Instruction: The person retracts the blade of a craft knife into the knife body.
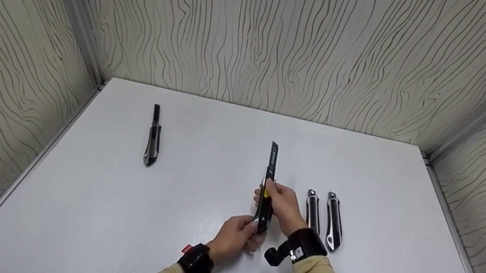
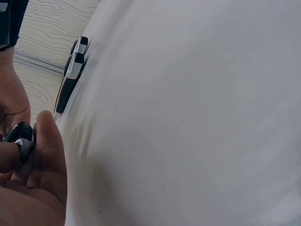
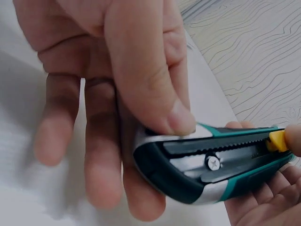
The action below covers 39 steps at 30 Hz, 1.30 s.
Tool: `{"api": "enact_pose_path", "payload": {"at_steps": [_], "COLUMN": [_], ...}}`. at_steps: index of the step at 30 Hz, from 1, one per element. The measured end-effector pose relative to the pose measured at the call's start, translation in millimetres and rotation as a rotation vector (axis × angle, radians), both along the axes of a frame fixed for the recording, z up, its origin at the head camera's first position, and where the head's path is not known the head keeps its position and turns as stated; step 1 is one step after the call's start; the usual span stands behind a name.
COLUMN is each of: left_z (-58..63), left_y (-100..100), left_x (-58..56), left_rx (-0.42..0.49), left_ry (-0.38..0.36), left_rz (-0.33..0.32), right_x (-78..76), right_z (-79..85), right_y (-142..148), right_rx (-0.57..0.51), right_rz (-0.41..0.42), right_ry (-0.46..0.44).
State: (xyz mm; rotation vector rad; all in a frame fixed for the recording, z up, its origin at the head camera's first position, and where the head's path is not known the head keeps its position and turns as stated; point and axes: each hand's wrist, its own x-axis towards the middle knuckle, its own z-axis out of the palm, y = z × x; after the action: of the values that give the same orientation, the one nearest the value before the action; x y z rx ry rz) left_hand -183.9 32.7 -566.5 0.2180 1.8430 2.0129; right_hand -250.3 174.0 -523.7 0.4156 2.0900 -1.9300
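A utility knife (image 1: 264, 210) with a black, green and silver body is held upright over the white table, its dark blade (image 1: 274, 154) extended away from the person. My right hand (image 1: 286, 205) grips the middle of the body, thumb against the yellow slider (image 3: 277, 141). At the butt end, my left hand (image 1: 233, 236) pinches the knife between thumb and fingers. The right wrist view shows the toothed slider track and a screw beside it. In the left wrist view, only the knife's end (image 2: 23, 134) shows among the fingers.
Two more utility knives, one nearer (image 1: 313, 211) and one farther right (image 1: 333, 225), lie side by side right of my right hand, no blades showing. Another knife (image 1: 153, 143) lies at the far left with its blade out. Patterned wall panels (image 1: 261, 34) surround the white table (image 1: 85, 209).
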Motion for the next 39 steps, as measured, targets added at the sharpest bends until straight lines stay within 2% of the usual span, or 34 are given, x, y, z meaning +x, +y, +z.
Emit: {"api": "enact_pose_path", "payload": {"at_steps": [7,17,26,39], "left_z": [-0.3,-2.3,-1.5,-1.7], "left_y": [2.4,3.4,2.9,3.0], "left_x": [-0.1,-0.9,-0.7,-1.2], "left_rx": [-0.025,-0.034,0.004,0.000], "left_ry": [0.001,-0.030,-0.036,-0.019], "left_rz": [0.013,0.024,0.018,0.023], "right_x": [0.2,-0.5,0.6,1.4], "right_z": [-0.7,-1.3,-2.9,-0.9], "right_y": [-0.8,-1.1,-1.9,-0.3], "right_rx": [-0.026,-0.007,-0.032,-0.023], "right_rz": [-0.017,-0.015,-0.008,0.019], "right_ry": [0.004,-0.001,0.018,0.025]}}
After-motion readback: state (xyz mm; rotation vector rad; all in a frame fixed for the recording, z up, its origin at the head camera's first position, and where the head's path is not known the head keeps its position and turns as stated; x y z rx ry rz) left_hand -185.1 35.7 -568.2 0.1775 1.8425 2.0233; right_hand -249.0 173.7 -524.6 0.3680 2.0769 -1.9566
